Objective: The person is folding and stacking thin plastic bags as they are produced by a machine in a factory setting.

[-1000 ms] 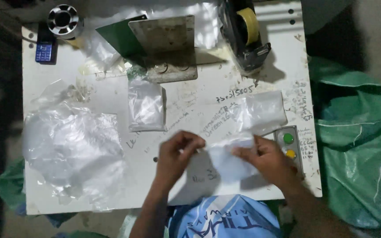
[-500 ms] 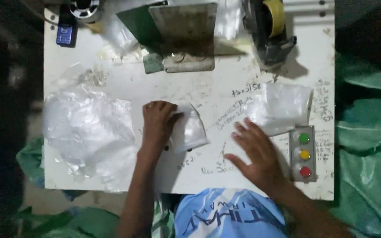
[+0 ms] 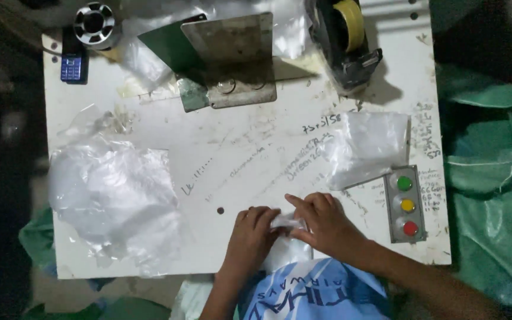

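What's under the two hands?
The left hand and right hand press on a small clear plastic bag on the white table. Anything inside the bag is hidden.

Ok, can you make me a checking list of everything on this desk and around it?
Surface: white table, scribbled with pen marks and scuffed.
Job's things: small clear plastic bag at the near edge, pinched between both hands.
Clutter: heap of plastic bags on the left; another bag pile on the right; metal bracket; tape dispenser; phone; metal ring; box with green, yellow and red buttons.
Grippers: left hand and right hand both grip the small bag.
Cables: nothing seen.
Surroundings: green sacks to the right; dark floor to the left.
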